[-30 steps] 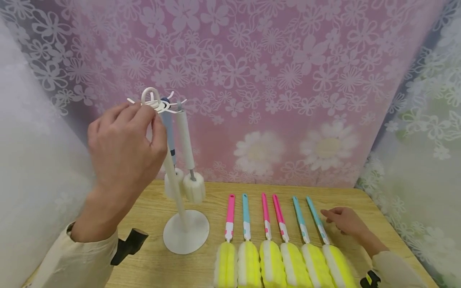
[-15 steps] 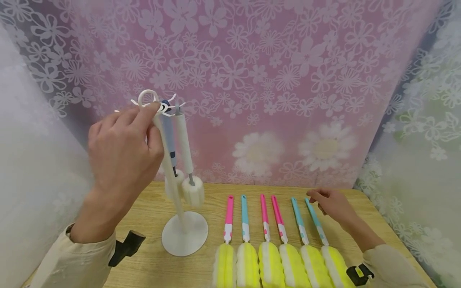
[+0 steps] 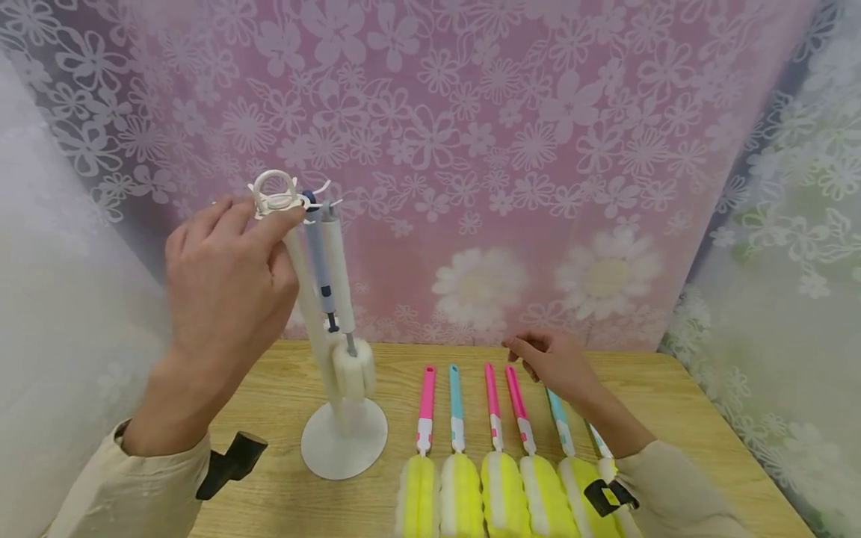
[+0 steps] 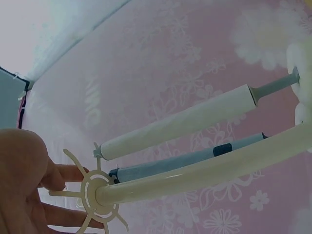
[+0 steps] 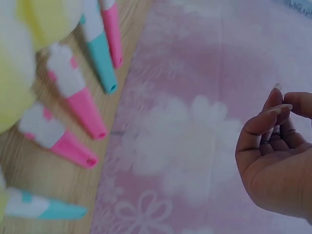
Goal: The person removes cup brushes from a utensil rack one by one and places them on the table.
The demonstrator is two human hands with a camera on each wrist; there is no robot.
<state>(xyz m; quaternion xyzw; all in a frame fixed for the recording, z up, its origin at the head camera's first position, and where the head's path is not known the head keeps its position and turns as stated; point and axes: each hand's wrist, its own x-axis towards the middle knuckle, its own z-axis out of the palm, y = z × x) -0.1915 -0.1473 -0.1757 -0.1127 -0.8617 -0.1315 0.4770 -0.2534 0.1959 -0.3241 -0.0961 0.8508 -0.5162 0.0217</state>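
Observation:
At the top of a white hanging stand (image 3: 344,456), my left hand (image 3: 225,284) holds the hooked ring (image 4: 99,199), its fingers among the prongs. From the hooks hang a sponge brush with a white handle (image 3: 339,276) and another with a blue handle (image 3: 318,258). My right hand (image 3: 554,366) hovers over the far ends of the brush handles, fingers loosely bent and holding nothing. Nearest its fingertips is a pink-handled sponge brush (image 3: 516,396). Beneath its wrist and forearm, teal-handled brushes (image 3: 557,418) are partly covered.
Several yellow-and-white sponge brushes lie in a row on the wooden table (image 3: 269,403), including one with a pink handle (image 3: 427,400) at the left end and a teal one (image 3: 456,400) beside it. A pink floral curtain (image 3: 430,149) hangs behind the table.
My right hand has moved left from beside the rightmost teal handle to above the pink ones. The stand's hook ring has turned slightly under my left hand, and the hanging brushes have shifted.

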